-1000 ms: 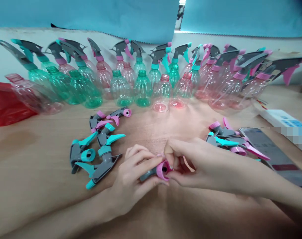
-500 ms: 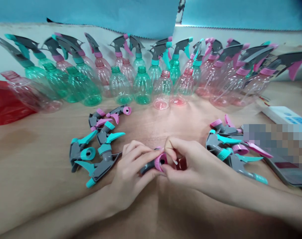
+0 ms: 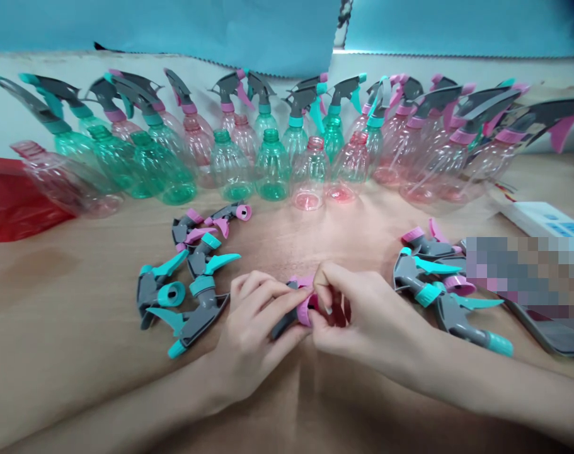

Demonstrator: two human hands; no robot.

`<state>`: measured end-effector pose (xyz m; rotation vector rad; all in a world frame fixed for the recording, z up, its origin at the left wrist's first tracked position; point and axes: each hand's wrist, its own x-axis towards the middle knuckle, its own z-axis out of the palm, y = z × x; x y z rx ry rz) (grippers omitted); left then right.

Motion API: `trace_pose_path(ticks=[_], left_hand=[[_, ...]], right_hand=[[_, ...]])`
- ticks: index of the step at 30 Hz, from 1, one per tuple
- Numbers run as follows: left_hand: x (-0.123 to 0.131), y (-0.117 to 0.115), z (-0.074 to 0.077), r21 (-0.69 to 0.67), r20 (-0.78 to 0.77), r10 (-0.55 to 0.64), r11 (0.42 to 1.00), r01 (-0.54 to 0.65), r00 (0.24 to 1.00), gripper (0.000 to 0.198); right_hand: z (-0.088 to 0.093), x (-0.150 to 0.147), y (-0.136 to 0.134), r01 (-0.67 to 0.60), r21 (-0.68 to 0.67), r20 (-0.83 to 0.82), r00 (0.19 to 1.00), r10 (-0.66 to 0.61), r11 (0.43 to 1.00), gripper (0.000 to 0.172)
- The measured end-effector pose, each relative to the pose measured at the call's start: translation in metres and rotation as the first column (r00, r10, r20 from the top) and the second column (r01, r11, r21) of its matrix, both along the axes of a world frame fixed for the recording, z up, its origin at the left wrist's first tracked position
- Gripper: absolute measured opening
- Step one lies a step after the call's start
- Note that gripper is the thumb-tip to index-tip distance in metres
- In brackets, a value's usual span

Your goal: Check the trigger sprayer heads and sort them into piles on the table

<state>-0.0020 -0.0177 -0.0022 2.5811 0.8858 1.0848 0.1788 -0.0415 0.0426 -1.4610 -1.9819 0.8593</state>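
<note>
Near the table's front, my left hand (image 3: 253,325) is closed around a grey trigger spray head (image 3: 283,322) with a pink collar (image 3: 304,311). The collar's open end faces right. My right hand (image 3: 362,312) is closed in a pinch at that opening, thumb and fingertips against the collar's rim. Whatever lies between those fingertips is hidden. Loose grey spray heads with turquoise or pink parts lie to the left of my hands, among them a turquoise one (image 3: 211,314). More, such as another turquoise one (image 3: 461,323), lie beside my right forearm.
Behind my hands stand several clear green bottles (image 3: 273,167) and pink bottles (image 3: 309,173) without heads. Others in the row carry spray heads. A red bag (image 3: 19,202) lies at left. A phone-like device (image 3: 556,334), partly blurred out, and a white box (image 3: 549,217) are at right.
The view has shifted slightly. The spray head has turned a little, so less of the collar's opening shows. Both hands keep their places around it, with the right fingertips still at the collar.
</note>
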Motion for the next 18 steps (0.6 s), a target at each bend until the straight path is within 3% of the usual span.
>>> trace_pose_path(ticks=[5, 7, 10, 15, 18], left_hand=[[0.003, 0.000, 0.002, -0.019, -0.011, 0.019, 1.000, -0.020, 1.000, 0.022], [0.004, -0.001, 0.003, -0.024, -0.007, 0.026, 0.999, -0.027, 1.000, 0.025], [0.005, -0.001, 0.003, -0.026, -0.010, 0.013, 1.000, -0.013, 1.000, 0.026], [0.002, -0.002, 0.000, -0.031, 0.001, 0.007, 0.999, -0.007, 1.000, 0.026], [0.002, -0.002, 0.000, -0.035, 0.010, 0.000, 0.999, 0.000, 1.000, 0.024]], right_hand=[[-0.002, -0.001, -0.005, 0.024, 0.192, 0.243, 0.967, -0.071, 0.981, 0.011], [-0.002, -0.003, -0.010, 0.016, 0.314, 0.353, 0.926, -0.133, 0.949, 0.005], [-0.003, -0.006, -0.017, -0.065, 0.495, 0.457, 0.867, -0.197, 0.866, 0.012], [-0.006, -0.010, -0.020, -0.100, 0.694, 0.431, 0.851, -0.300, 0.713, 0.025], [-0.007, -0.010, -0.020, -0.109, 0.710, 0.419, 0.859, -0.294, 0.696, 0.027]])
